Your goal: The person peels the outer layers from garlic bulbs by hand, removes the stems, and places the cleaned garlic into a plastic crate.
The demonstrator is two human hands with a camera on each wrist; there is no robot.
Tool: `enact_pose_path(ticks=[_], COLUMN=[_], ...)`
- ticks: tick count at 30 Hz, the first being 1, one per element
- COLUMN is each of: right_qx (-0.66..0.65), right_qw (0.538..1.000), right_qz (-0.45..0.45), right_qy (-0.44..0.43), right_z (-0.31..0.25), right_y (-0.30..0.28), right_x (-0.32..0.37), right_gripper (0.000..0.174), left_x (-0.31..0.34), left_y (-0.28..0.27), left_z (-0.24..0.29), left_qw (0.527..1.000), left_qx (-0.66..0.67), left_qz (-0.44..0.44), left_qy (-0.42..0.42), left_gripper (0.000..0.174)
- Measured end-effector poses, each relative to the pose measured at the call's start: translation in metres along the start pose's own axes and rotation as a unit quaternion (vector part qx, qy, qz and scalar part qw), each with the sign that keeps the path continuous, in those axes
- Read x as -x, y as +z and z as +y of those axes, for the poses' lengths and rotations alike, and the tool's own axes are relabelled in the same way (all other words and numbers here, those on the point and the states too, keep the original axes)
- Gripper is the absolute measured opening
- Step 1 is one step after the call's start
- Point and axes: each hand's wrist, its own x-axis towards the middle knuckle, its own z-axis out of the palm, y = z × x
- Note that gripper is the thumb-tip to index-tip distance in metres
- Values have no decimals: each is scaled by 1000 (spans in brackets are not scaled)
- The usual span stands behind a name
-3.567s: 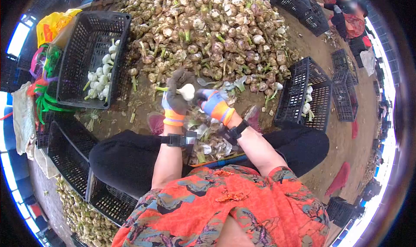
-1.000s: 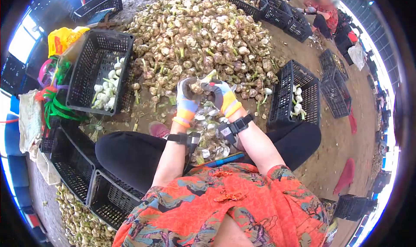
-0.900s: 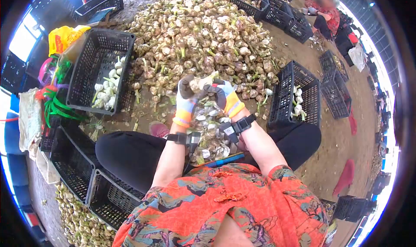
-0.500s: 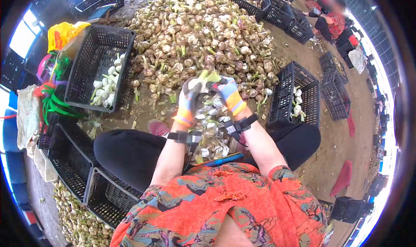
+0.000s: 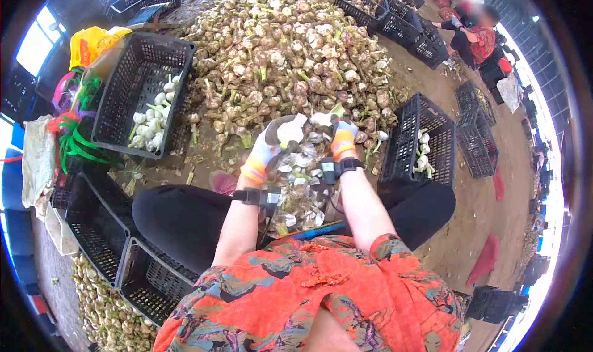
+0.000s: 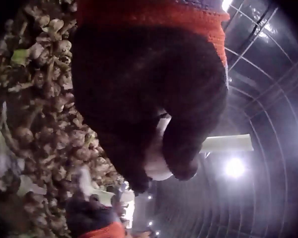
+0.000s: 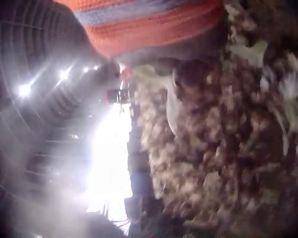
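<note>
In the head view my gloved left hand grips a white garlic bulb over the litter in front of the pile. The left wrist view shows the garlic bulb pinched between dark-coated fingers, its pale green stem sticking out to the side. A short way to the right, my gloved right hand pinches a strip of garlic skin with a greenish end. That strip of skin hangs from the fingers in the right wrist view, partly blurred. The two hands are apart.
A large heap of unpeeled garlic lies ahead. Black crates with white bulbs stand at left and right. Loose garlic skins litter the ground between the legs. Another person sits at the far right.
The dirty bulb that both hands held together now shows white in the left hand. The right hand has pulled away to the right with a strip of skin.
</note>
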Motion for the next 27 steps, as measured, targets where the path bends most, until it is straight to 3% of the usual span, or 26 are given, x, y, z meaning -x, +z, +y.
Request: enact_pose_path(ticks=[1,2,3,4,5,6,8,9,12,14,15,16,18,19,21,22,24,26,27], right_qx=[208,406,560,551,476,390,486,515,548,511,443,372,396,382,381,311,379,445,489], right_qw=[972,890,783,763,786,796,740,725,721,741,794,840,828,848,868,918,895,879,843], right_qz=[-80,-157,-177,-183,-288,-387,-401,-369,-338,-317,-317,-314,-297,-260,-172,-143,-110,-103,-87], right_qy=[-70,-138,-207,-283,-270,-254,-235,-271,-256,-299,-271,-240,-264,-259,-269,-201,-209,-136,-204], right_z=[0,2,-23,-31,-42,-53,-65,-59,-59,-47,-39,-33,-25,-10,-15,-8,3,32,40], right_y=[-6,-8,9,19,28,37,54,54,64,62,61,59,59,54,55,53,40,23,18], right_x=[-7,-17,20,37,49,59,80,78,80,76,74,72,73,59,57,45,25,8,18], right_gripper=[17,24,35,39,40,40,33,26,20,17,15,14,13,13,11,12,13,16,19], left_x=[2,-2,-9,-11,-13,-13,-13,-12,-13,-16,-12,-11,-11,-8,-2,-2,-6,-10,-10], left_y=[-4,-12,-21,-29,-37,-33,-32,-31,-30,-27,-9,-15,-15,-14,-11,-12,-17,-23,-22], left_z=[5,3,-8,-22,-32,-29,-30,-28,-29,-26,-11,-19,-16,-15,-7,-6,-6,-8,-6], left_qw=[996,997,997,976,970,1000,962,962,952,984,974,966,959,959,982,982,975,972,955], left_qx=[72,71,-60,-188,-201,17,-236,-238,-263,-4,38,1,102,101,50,49,160,183,247], left_qz=[-26,-23,-9,5,-9,18,-18,-17,62,124,211,233,258,259,153,154,79,86,103], left_qy=[-37,-33,41,108,139,17,137,137,140,130,71,110,65,62,103,102,130,123,128], left_gripper=[57,57,58,58,58,60,62,62,59,52,43,36,36,36,36,36,41,40,40])
